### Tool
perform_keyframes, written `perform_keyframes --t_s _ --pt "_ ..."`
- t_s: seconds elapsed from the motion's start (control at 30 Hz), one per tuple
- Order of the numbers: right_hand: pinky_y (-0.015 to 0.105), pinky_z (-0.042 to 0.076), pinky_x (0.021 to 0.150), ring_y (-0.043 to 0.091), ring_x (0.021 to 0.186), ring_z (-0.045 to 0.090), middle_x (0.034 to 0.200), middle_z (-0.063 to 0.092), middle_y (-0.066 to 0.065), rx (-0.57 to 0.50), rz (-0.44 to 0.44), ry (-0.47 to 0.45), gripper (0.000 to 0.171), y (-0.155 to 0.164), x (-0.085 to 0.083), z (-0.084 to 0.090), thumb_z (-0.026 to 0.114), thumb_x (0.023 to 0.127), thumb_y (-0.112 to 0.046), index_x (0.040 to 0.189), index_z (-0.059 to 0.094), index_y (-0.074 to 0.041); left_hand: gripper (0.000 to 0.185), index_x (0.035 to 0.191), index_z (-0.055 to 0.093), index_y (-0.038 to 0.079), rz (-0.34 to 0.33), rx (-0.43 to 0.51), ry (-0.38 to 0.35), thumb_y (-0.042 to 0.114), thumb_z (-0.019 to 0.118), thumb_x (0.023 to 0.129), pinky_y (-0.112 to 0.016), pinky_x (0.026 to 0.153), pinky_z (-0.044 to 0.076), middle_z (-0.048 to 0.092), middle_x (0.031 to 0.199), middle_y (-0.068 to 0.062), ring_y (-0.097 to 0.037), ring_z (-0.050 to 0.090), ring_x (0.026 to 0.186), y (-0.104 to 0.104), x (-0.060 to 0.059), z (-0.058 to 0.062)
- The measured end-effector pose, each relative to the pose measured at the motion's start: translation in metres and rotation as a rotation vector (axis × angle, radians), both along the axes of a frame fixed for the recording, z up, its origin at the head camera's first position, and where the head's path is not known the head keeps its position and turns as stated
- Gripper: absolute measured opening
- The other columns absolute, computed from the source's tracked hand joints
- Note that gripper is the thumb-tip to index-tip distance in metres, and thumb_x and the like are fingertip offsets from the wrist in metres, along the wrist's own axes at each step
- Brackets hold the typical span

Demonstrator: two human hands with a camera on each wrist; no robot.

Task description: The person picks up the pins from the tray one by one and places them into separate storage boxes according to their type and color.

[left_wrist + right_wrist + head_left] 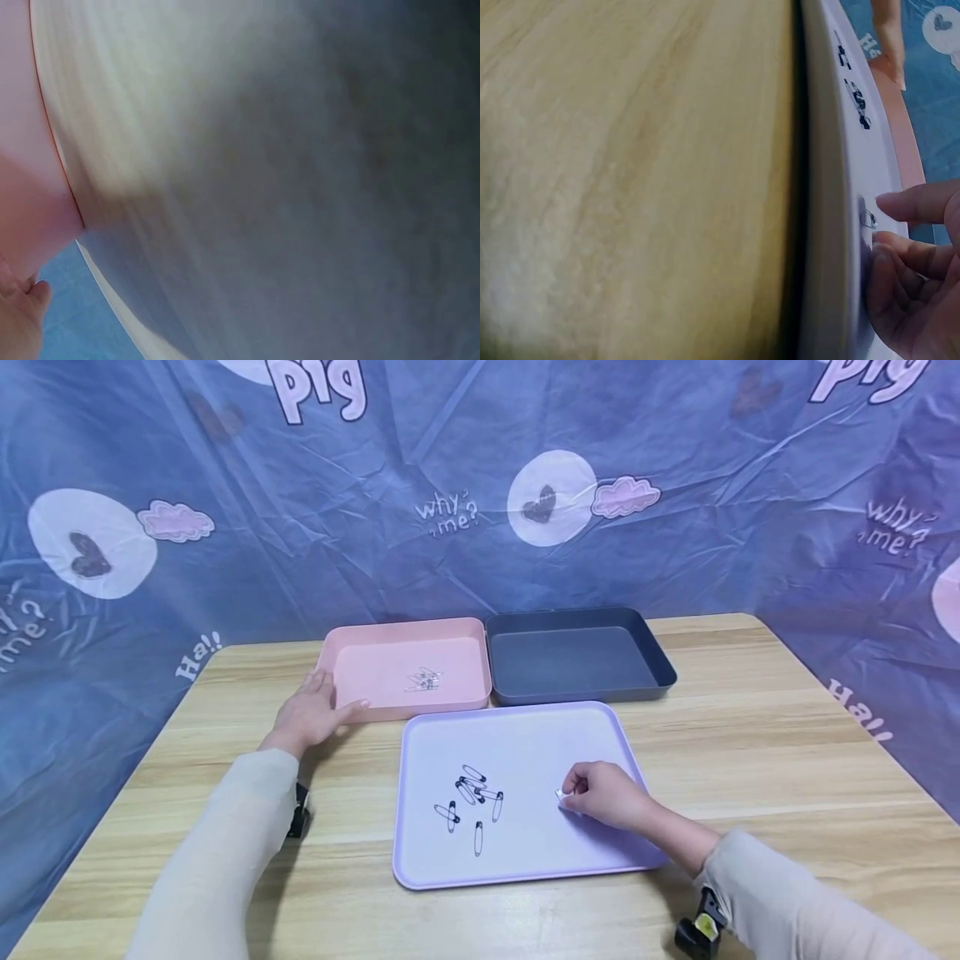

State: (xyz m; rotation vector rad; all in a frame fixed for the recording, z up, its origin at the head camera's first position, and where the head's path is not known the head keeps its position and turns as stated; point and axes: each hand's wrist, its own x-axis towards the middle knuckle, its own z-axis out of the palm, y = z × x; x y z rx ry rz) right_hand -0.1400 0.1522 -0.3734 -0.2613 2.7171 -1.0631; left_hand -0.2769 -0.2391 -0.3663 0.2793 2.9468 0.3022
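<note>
A lavender tray (517, 860) lies in front of me with several black safety pins (471, 793) scattered on its left half. My right hand (576, 793) sits on the tray's right half, its curled fingers and thumb pinching a small silver safety pin (559, 794). In the right wrist view that silver pin (868, 218) shows between the fingertips (900, 204) just inside the tray rim (821, 187). Behind stands a pink tray (375, 702) holding a few silver safety pins (424, 679). My left hand (324, 703) rests with relaxed fingers on its front left corner.
An empty dark grey tray (660, 668) stands to the right of the pink one. All three trays sit on a wooden table (787, 752), with a blue printed cloth (480, 485) hanging behind and along both sides. The left wrist view is blurred.
</note>
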Motion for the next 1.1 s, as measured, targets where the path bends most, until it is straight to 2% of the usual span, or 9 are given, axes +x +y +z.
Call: perform_keyframes --t_s 0.17,0.33,0.7,1.1 --pt "0.022 0.036 0.051 0.009 0.055 0.042 0.059 0.046 -0.004 0.110 0.008 0.084 0.013 -0.005 0.000 0.001 0.064 0.067 -0.004 0.066 0.052 -0.009 0.101 0.132 0.005 -0.013 0.005 0.000 0.001 0.070 0.024 0.078 -0.048 0.101 0.007 0.002 0.138 -0.029 -0.040 0.000 0.125 0.000 0.000 0.000" --pt "0.023 0.036 0.051 0.009 0.055 0.041 0.059 0.046 -0.004 0.137 -0.001 0.112 0.012 -0.007 -0.002 0.001 0.061 0.067 -0.002 0.065 0.052 -0.009 0.100 0.132 0.006 -0.013 -0.001 -0.003 0.010 0.069 0.024 0.078 -0.048 0.101 0.007 0.002 0.137 -0.029 -0.040 0.000 0.125 -0.001 -0.001 0.000" --pt "0.024 0.036 0.051 0.009 0.051 0.041 0.053 0.048 -0.006 0.151 -0.004 0.090 0.013 -0.007 -0.006 0.001 0.057 0.068 -0.002 0.058 0.055 -0.010 0.100 0.132 0.008 -0.013 0.000 0.007 0.023 0.069 0.026 0.078 -0.048 0.101 0.008 0.004 0.138 -0.028 -0.040 0.002 0.126 -0.003 -0.002 -0.002" --pt "0.022 0.037 0.047 0.008 0.051 0.042 0.056 0.050 -0.006 0.035 0.055 0.010 0.009 -0.004 -0.016 0.005 0.060 0.071 -0.004 0.062 0.059 -0.008 0.102 0.132 0.009 -0.013 -0.006 0.010 0.020 0.070 0.027 0.077 -0.047 0.101 0.009 0.005 0.138 -0.028 -0.039 0.002 0.126 -0.002 -0.003 -0.003"
